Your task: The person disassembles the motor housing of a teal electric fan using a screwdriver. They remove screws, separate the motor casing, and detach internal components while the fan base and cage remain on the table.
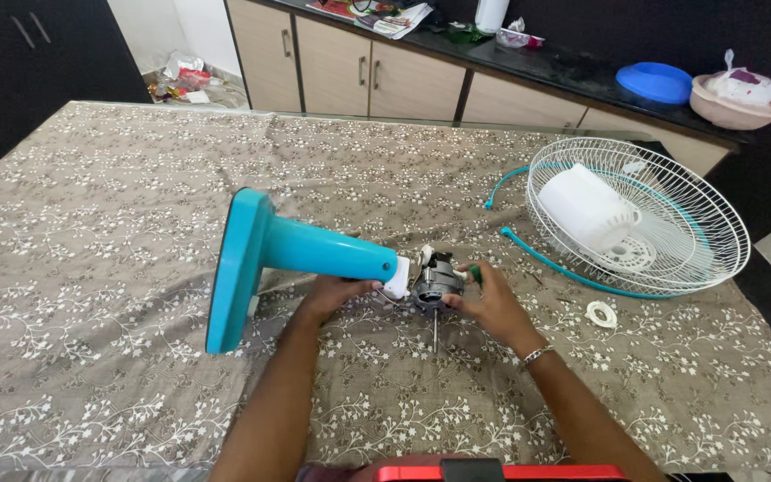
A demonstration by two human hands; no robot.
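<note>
The left hand (336, 293) grips the blue fan stand (269, 254) under its neck. The right hand (488, 303) holds a green screwdriver (473, 273) at the motor (437, 278) between both hands. Keep it steady.

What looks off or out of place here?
The fan is in pieces: its stand lies on its side, the motor is bare between both hands, and the grille lies apart with the white motor cover inside it.
</note>
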